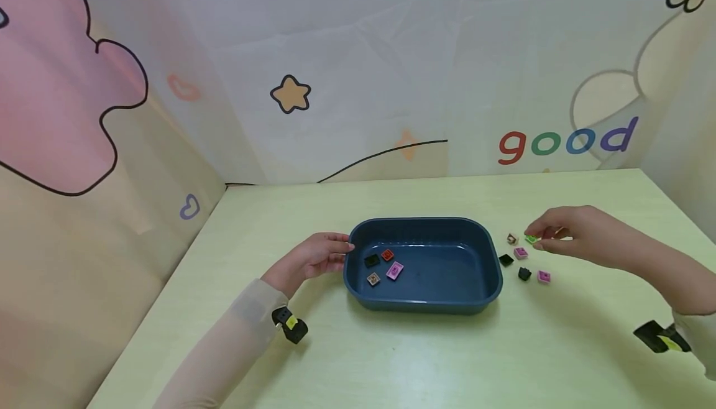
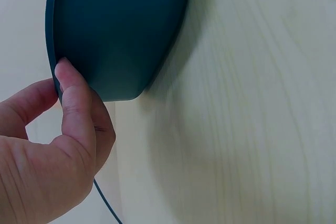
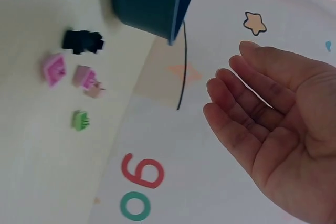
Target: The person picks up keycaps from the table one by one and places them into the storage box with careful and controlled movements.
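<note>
A dark blue plastic basin (image 1: 427,266) stands on the table. In the head view my left hand (image 1: 319,257) is at its left end; in the left wrist view that hand (image 2: 68,119) pinches the rim between thumb and fingers. Inside the basin lie a red brick (image 1: 388,255), a pink brick (image 1: 394,270), a black brick (image 1: 371,260) and a tan brick (image 1: 373,279). My right hand (image 1: 576,235) hovers at the right over a green brick (image 1: 531,239). The right wrist view shows this hand (image 3: 273,108) with loosely bent fingers, nothing between them, and the green brick (image 3: 80,120) apart from it.
Right of the basin lie more small bricks: a tan one (image 1: 512,238), pink ones (image 1: 521,252) (image 1: 544,276) and black ones (image 1: 506,260) (image 1: 524,273). The pale table (image 1: 391,359) meets a printed cloth backdrop (image 1: 369,86) along its far edge.
</note>
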Tool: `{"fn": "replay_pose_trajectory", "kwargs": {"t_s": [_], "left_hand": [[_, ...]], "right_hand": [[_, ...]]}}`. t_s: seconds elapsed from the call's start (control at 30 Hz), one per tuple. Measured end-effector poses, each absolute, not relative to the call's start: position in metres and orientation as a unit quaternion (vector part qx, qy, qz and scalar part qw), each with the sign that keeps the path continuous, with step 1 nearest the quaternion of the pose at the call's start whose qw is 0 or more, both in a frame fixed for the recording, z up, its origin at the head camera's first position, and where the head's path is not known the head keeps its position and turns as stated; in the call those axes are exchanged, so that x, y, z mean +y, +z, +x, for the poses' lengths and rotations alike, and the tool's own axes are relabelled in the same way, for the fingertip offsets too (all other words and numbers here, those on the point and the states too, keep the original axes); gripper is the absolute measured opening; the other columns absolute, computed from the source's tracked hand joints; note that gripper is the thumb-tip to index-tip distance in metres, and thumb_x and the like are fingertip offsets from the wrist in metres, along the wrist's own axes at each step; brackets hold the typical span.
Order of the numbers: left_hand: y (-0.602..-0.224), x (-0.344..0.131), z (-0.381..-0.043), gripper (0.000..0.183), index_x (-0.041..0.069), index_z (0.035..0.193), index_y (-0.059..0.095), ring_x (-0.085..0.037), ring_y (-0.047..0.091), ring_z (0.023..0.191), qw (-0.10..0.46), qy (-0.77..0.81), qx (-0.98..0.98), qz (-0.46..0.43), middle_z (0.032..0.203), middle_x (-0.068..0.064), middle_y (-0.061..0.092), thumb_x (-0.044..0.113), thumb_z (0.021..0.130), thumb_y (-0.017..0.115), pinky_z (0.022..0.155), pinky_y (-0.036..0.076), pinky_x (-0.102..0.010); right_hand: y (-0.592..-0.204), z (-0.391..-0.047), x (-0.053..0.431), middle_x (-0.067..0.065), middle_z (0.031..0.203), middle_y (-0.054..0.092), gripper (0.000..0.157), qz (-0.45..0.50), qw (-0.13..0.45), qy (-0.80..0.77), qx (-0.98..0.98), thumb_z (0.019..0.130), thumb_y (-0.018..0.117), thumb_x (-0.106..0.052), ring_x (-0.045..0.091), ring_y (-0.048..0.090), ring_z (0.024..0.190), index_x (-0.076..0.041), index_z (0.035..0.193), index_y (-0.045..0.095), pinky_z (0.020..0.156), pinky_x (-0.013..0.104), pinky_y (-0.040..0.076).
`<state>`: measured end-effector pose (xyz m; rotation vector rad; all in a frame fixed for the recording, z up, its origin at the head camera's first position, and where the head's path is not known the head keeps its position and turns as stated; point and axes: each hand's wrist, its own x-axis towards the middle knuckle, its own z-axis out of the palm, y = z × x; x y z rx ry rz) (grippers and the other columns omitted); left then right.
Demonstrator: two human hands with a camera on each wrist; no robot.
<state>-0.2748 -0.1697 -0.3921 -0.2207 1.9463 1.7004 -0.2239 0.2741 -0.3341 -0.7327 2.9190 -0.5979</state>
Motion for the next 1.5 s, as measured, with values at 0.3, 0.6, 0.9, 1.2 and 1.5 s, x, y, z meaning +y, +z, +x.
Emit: {"fn": "replay_pose_trajectory", "kwargs": {"t_s": [0.3, 0.6, 0.9, 1.2, 1.5], "left_hand": [[-0.392, -0.169, -0.277, 0.028, -0.002, 0.131, 0.054, -0.007, 0.062, 0.068, 0.270, 0.630, 0.724, -0.073, 0.081, 0.003, 0.065, 0.007, 0.105, 0.055, 0.061, 0.057, -0.016], [-0.393, -0.169, -0.275, 0.029, -0.002, 0.132, 0.053, -0.007, 0.061, 0.067, 0.275, 0.628, 0.725, -0.075, 0.081, 0.003, 0.065, 0.007, 0.104, 0.055, 0.060, 0.057, -0.015], [-0.392, -0.169, -0.276, 0.029, -0.002, 0.132, 0.053, -0.007, 0.062, 0.067, 0.273, 0.628, 0.725, -0.073, 0.080, 0.004, 0.066, 0.007, 0.105, 0.054, 0.061, 0.057, -0.016], [-0.391, -0.168, -0.274, 0.028, 0.000, 0.131, 0.054, -0.008, 0.062, 0.067, 0.273, 0.628, 0.724, -0.085, 0.080, 0.003, 0.066, 0.007, 0.105, 0.055, 0.060, 0.057, -0.016], [-0.390, -0.169, -0.273, 0.027, -0.001, 0.130, 0.054, -0.007, 0.062, 0.066, 0.276, 0.630, 0.722, -0.075, 0.080, 0.003, 0.066, 0.007, 0.105, 0.054, 0.060, 0.057, -0.016]], "right_hand": [[-0.363, -0.221, 0.285, 0.004, 0.105, 0.074, 0.037, -0.234, 0.016, -0.200, 0.951, 0.087, 0.080, -0.015, 0.001, 0.061, 0.086, 0.001, 0.119, 0.070, 0.077, 0.023, 0.059], [-0.392, -0.220, 0.292, 0.012, 0.103, 0.073, 0.040, -0.213, 0.060, -0.204, 0.954, 0.086, 0.081, -0.013, 0.021, 0.065, 0.091, 0.007, 0.118, 0.068, 0.077, 0.035, 0.062], [-0.403, -0.225, 0.302, 0.009, 0.100, 0.071, 0.038, -0.198, 0.081, -0.202, 0.956, 0.088, 0.078, -0.015, 0.020, 0.062, 0.090, 0.007, 0.117, 0.069, 0.070, 0.021, 0.054], [-0.414, -0.222, 0.305, 0.002, 0.096, 0.070, 0.038, -0.200, 0.088, -0.209, 0.953, 0.087, 0.077, -0.016, 0.008, 0.057, 0.085, 0.007, 0.116, 0.069, 0.068, 0.021, 0.052], [-0.418, -0.222, 0.306, 0.001, 0.094, 0.069, 0.035, -0.204, 0.079, -0.213, 0.952, 0.086, 0.078, -0.011, 0.002, 0.055, 0.082, 0.008, 0.115, 0.070, 0.067, 0.020, 0.052]]}}
